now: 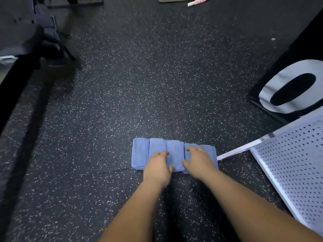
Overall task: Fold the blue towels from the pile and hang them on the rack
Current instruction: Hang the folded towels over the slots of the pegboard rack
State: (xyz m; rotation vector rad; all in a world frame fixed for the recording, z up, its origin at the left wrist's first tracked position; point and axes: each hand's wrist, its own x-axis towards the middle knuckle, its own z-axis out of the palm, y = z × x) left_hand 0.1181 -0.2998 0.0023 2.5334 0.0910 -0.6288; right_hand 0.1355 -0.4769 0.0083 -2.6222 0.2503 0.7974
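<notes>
Likely a gym: speckled black rubber floor tiles (139, 84), perforated white metal panel (297, 163).

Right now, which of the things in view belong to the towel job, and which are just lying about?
Job:
- row of folded blue towels on the floor
- left hand and right hand, resting on them
- white perforated panel, possibly the rack

Lying about:
- pink-and-white twisted item
- dark bag, blurred
- black bin with a white patch
</notes>
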